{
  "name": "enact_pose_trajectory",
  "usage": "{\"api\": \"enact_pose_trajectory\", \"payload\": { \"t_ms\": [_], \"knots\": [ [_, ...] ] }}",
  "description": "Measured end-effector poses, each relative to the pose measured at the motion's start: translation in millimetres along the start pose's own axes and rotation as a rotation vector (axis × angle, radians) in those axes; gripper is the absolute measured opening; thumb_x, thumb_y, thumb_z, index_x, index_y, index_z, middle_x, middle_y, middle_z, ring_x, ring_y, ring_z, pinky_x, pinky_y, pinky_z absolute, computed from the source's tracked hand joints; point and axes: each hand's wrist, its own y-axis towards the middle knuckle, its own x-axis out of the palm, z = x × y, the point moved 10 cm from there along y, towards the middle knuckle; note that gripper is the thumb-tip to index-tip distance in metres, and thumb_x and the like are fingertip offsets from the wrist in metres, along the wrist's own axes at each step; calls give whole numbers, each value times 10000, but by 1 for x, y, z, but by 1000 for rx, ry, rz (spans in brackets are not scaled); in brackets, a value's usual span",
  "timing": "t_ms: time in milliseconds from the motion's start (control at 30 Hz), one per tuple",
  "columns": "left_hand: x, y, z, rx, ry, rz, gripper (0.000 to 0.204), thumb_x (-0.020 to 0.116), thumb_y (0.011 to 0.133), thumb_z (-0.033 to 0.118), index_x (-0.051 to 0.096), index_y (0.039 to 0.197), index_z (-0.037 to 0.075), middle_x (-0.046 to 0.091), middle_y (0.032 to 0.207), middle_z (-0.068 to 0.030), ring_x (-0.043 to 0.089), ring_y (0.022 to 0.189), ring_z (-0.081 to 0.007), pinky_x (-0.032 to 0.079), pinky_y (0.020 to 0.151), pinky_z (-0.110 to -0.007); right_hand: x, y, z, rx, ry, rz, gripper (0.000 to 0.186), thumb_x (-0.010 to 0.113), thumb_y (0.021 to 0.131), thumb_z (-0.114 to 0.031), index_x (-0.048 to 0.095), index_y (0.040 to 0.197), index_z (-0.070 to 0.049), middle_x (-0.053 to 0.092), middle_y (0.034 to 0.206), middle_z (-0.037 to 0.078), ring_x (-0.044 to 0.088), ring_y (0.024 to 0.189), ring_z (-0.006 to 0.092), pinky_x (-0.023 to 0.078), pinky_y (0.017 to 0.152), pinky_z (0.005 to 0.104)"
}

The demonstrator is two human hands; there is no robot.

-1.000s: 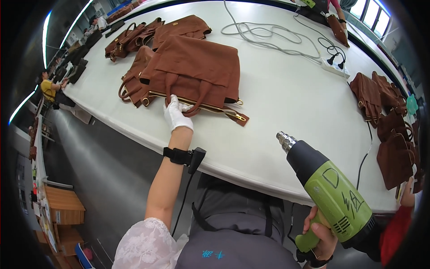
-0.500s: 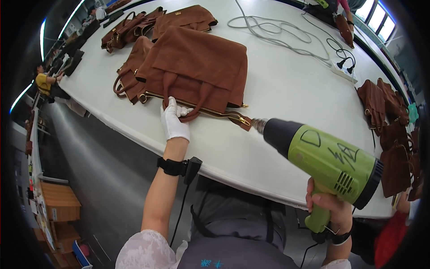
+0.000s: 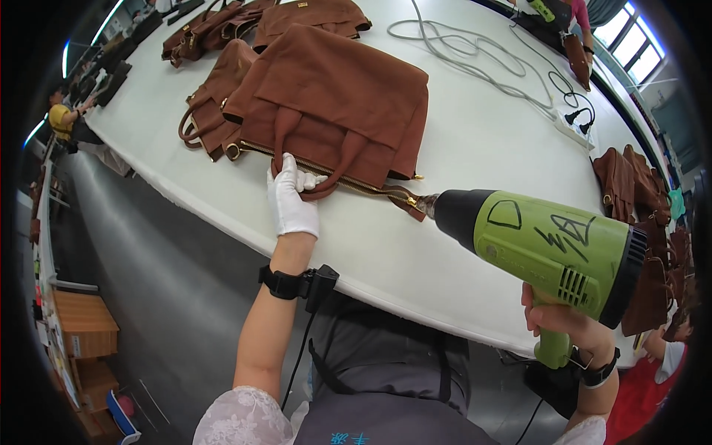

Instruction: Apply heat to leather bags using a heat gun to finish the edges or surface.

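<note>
A brown handbag (image 3: 334, 89) lies on the white table with its zipped top edge and two handles toward me. My left hand (image 3: 294, 199), in a white glove, is closed on the bag's near handle beside the brass zipper (image 3: 326, 172). A green heat gun (image 3: 552, 248) with a black front collar and rear cap is gripped by its handle in my bare right hand (image 3: 567, 324). Its metal nozzle (image 3: 428, 204) points left, at the zipper's end tab (image 3: 409, 205); whether they touch I cannot tell.
More brown bags lie behind at the left (image 3: 215, 96) and in a pile at the right (image 3: 630, 185). A grey cable (image 3: 475, 59) loops across the far table (image 3: 504, 133) to a white power strip (image 3: 573, 133). Other people stand at the far right, lower right and far left.
The heat gun has shifted slightly right and turned more level, its nozzle still by the zipper end. The view has moved a little; my left hand keeps its hold on the handle.
</note>
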Motion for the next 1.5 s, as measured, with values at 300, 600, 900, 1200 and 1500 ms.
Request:
{"api": "enact_pose_trajectory", "payload": {
  "t_ms": [300, 600, 900, 1200, 1500],
  "knots": [
    [3, -2, 2, -10, 14, -19, 151, 528, 928, 177, 407, 972, 101, 294, 574, 30, 326, 521, -106, 441, 622, -329, -5, 2, 0, 6, -62, 21, 356, 605, 645, 14, 545, 996, 16, 563, 801, 93, 564, 575, 172, 465, 498, 276],
    [5, -6, 4, 3, 33, 2, 214, 534, 922, 169, 386, 1053, 87, 301, 572, 27, 328, 518, -103, 458, 630, -334, -9, -3, 10, 17, 21, 50, 344, 593, 643, 11, 557, 985, 20, 564, 802, 87, 559, 588, 170, 461, 507, 273],
    [0, 0, 3, 27, 37, 17, 381, 533, 920, 142, 313, 1217, 48, 326, 570, 16, 331, 503, -105, 418, 575, -327, -6, 2, 21, -19, 58, -17, 237, 584, 694, -65, 551, 915, 14, 549, 779, 67, 543, 588, 145, 447, 515, 271],
    [18, -5, 17, 77, 189, 48, 381, 542, 913, 159, 346, 1207, 19, 329, 552, 20, 335, 487, -95, 481, 607, -335, -43, -37, 39, -214, 465, 200, 371, 589, 698, -10, 520, 1058, 48, 552, 849, 134, 570, 600, 179, 472, 489, 274],
    [252, -105, 63, 1219, 1320, -371, 245, 608, 806, 213, 529, 936, 20, 582, 700, -167, 564, 599, -297, 452, 569, -390, -113, -158, 27, -846, 599, 476, 519, 500, 793, -62, 232, 1206, 100, 361, 957, 124, 467, 645, 160, 483, 452, 249]
  ]
}}
